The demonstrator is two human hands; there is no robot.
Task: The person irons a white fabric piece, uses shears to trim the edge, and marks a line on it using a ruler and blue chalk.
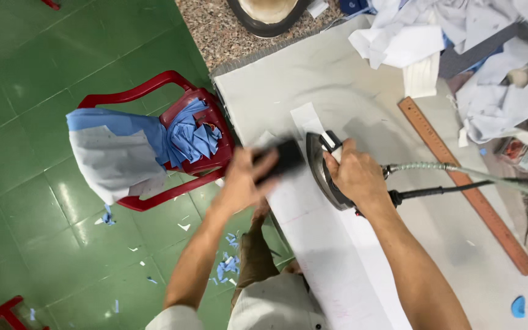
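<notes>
The right hand [355, 174] is clenched on the handle of the iron [325, 171], which stands on the long white fabric strip [331, 256] near the middle of the counter [337, 73]. The left hand [245, 180], at nine o'clock of the iron, grasps a blurred dark block [285, 157]. I judge the danger is those left fingers straying against the hot sole, or the hose and cord [459, 180] at three o'clock snagging the wooden ruler [459, 177].
</notes>
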